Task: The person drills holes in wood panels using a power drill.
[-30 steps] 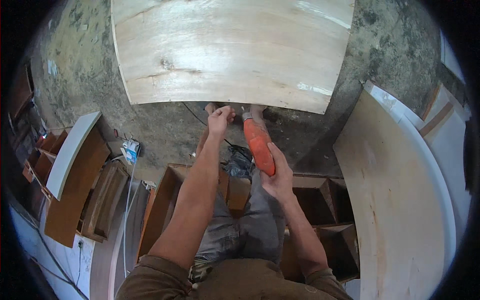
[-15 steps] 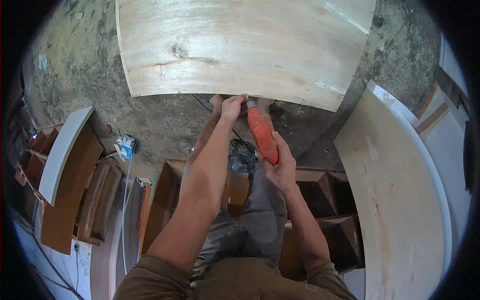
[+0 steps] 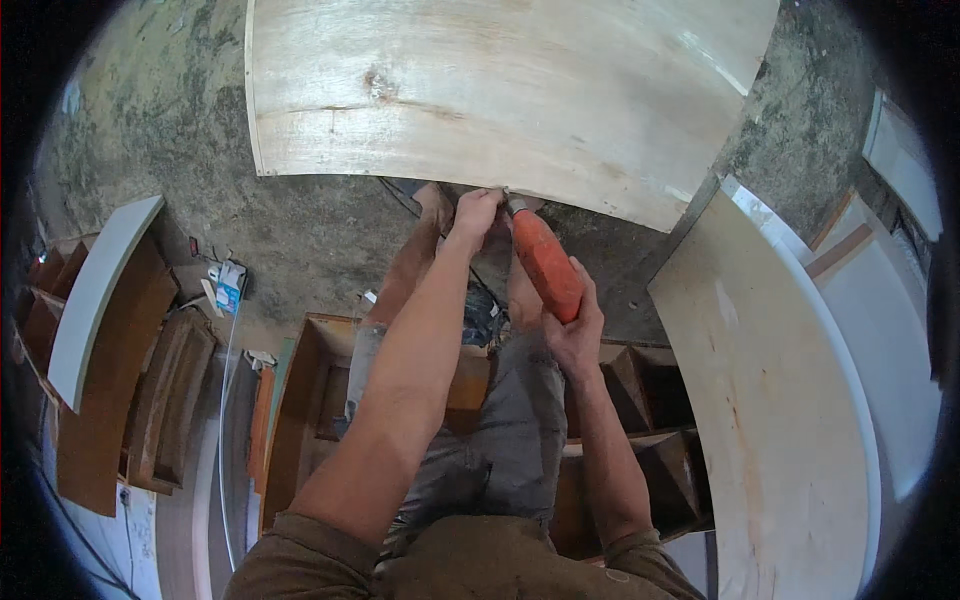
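A wide pale plywood panel (image 3: 480,100) lies in front of me, its near edge above my feet. At that edge is my left hand (image 3: 478,213), fingers bent together beside the tip of an orange-red tool; what they pinch is too small to make out. My right hand (image 3: 577,325) is wrapped round the rear of this bottle-shaped orange-red tool (image 3: 547,265). Its narrow grey front end points up and left, close to the panel's edge and my left fingers. Whether the tip touches the wood I cannot tell.
I sit over a brown wooden frame with compartments (image 3: 290,425). Another plywood panel (image 3: 740,340) leans at the right. Brown wooden pieces with a white-topped board (image 3: 105,295) stand at the left, near a small blue-and-white box (image 3: 230,283). Dark plastic (image 3: 480,318) lies between my legs.
The view has shifted slightly. Both hands and the tool sit a little farther right along the panel's near edge, and the tool is tilted more. The grips look the same.
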A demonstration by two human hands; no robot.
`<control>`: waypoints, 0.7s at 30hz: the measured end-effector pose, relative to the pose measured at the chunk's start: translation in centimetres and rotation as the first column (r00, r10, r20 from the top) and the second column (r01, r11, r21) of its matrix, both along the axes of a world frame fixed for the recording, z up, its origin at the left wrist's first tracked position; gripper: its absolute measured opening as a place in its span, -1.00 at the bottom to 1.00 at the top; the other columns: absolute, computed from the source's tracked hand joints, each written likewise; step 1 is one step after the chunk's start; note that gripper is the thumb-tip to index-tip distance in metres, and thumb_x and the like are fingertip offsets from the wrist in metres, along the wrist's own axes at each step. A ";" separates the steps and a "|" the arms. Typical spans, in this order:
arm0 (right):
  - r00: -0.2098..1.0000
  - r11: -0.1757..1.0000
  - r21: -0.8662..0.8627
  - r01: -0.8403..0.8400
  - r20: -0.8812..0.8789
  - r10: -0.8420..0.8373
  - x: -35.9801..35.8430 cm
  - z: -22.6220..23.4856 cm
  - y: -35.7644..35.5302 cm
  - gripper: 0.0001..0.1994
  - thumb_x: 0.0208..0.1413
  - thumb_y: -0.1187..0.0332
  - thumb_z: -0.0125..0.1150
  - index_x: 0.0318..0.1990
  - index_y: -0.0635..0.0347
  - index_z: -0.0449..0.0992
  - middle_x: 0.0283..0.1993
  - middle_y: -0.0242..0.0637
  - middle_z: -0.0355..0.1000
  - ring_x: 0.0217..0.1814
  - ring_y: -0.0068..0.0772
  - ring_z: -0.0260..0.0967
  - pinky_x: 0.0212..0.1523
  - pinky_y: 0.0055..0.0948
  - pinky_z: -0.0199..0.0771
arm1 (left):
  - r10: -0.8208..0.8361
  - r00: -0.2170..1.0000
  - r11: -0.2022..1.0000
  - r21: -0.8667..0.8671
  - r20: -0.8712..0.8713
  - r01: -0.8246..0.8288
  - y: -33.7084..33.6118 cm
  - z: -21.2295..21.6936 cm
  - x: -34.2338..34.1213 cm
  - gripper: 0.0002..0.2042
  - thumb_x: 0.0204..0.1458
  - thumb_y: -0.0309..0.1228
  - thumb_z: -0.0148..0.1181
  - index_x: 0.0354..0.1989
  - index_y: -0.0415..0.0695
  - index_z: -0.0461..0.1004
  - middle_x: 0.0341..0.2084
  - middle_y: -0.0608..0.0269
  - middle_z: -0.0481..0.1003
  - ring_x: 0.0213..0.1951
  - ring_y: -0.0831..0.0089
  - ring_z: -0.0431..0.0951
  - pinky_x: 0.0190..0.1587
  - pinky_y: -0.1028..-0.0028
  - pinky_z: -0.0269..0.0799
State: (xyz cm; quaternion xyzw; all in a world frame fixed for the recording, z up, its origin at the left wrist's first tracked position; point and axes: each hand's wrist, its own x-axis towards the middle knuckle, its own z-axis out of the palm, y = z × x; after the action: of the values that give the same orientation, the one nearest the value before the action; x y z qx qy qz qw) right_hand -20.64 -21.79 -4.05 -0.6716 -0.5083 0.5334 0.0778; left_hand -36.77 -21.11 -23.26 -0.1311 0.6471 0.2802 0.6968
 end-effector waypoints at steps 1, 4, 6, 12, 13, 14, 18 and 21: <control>1.000 1.000 -0.001 -0.020 -0.007 0.020 0.0 0.0 0.1 -0.39 -0.04 0.59 0.13 0.25 0.20 0.17 0.12 -0.04 0.34 0.18 -0.21 0.34 0.14 -0.29 0.32 | 0.001 1.000 1.000 -0.005 -0.006 -0.001 0.1 0.1 -0.2 -0.86 0.00 -0.41 0.10 -0.45 -0.20 0.52 -0.61 0.31 0.47 -0.62 0.51 0.42 -0.57 0.50 0.29; 0.999 0.999 0.021 -0.030 -0.019 0.031 -0.1 0.1 0.2 -0.38 -0.05 0.60 0.13 0.25 0.21 0.17 0.11 -0.05 0.34 0.18 -0.21 0.33 0.15 -0.29 0.30 | -0.068 0.998 0.998 0.017 -0.011 0.068 0.4 0.4 -0.9 -0.84 0.01 -0.42 0.06 -0.46 -0.22 0.53 -0.59 0.28 0.48 -0.61 0.52 0.43 -0.55 0.49 0.31; 0.999 1.000 0.011 -0.019 -0.027 0.019 -0.3 0.1 0.1 -0.37 -0.04 0.60 0.12 0.26 0.21 0.16 0.11 -0.06 0.33 0.17 -0.21 0.32 0.15 -0.29 0.29 | -0.114 0.993 0.993 0.002 -0.017 0.114 0.6 0.5 -1.1 -0.82 0.01 -0.43 0.03 -0.46 -0.24 0.54 -0.58 0.27 0.49 -0.58 0.53 0.43 -0.54 0.49 0.31; 0.999 0.999 -0.001 -0.049 0.001 0.049 -0.8 0.2 -0.3 -0.37 -0.03 0.58 0.13 0.27 0.23 0.14 0.13 -0.07 0.31 0.18 -0.23 0.31 0.15 -0.28 0.30 | -0.090 0.994 0.996 0.010 -0.054 0.091 0.7 1.1 -1.3 -0.81 0.01 -0.42 0.04 -0.44 -0.26 0.56 -0.60 0.28 0.46 -0.58 0.53 0.42 -0.56 0.48 0.30; 0.998 0.998 -0.005 -0.061 -0.005 0.061 -0.8 0.3 -0.3 -0.37 -0.03 0.58 0.13 0.27 0.23 0.14 0.13 -0.07 0.31 0.18 -0.23 0.31 0.15 -0.28 0.30 | -0.095 0.994 0.995 0.000 -0.062 0.095 0.6 1.2 -1.3 -0.81 0.01 -0.42 0.04 -0.44 -0.26 0.56 -0.60 0.28 0.46 -0.58 0.53 0.42 -0.56 0.48 0.30; 0.998 0.998 -0.006 -0.068 0.007 0.069 -0.8 0.3 -0.3 -0.38 -0.02 0.58 0.13 0.27 0.23 0.14 0.13 -0.06 0.30 0.18 -0.22 0.31 0.15 -0.28 0.30 | -0.061 0.997 0.998 -0.003 -0.045 0.061 0.6 1.3 -1.4 -0.82 -0.01 -0.42 0.06 -0.45 -0.26 0.56 -0.62 0.28 0.45 -0.61 0.52 0.40 -0.57 0.48 0.27; 0.999 0.999 0.022 -0.047 -0.014 0.047 -0.8 0.5 -0.2 -0.39 0.00 0.56 0.12 0.27 0.21 0.14 0.12 -0.02 0.32 0.17 -0.21 0.33 0.13 -0.28 0.32 | -0.129 0.991 0.990 -0.053 -0.031 0.127 1.0 1.3 -1.8 -0.83 -0.05 -0.40 0.11 -0.49 -0.23 0.56 -0.68 0.29 0.40 -0.67 0.51 0.34 -0.59 0.47 0.22; 0.998 0.998 -0.009 -0.057 0.036 0.057 -0.6 0.4 0.0 -0.41 0.01 0.53 0.14 0.25 0.25 0.18 0.14 0.01 0.32 0.21 -0.14 0.31 0.17 -0.25 0.31 | -0.142 0.989 0.990 -0.031 -0.041 0.141 1.3 1.2 -1.9 -0.82 -0.08 -0.36 0.14 -0.51 -0.22 0.56 -0.70 0.31 0.37 -0.67 0.52 0.32 -0.60 0.46 0.21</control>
State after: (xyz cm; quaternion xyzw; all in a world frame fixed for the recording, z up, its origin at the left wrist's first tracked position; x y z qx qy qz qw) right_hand -21.22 -21.77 -3.63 -0.6667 -0.5265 0.5251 0.0504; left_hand -38.67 -19.76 -22.06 -0.0884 0.6736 0.2239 0.6988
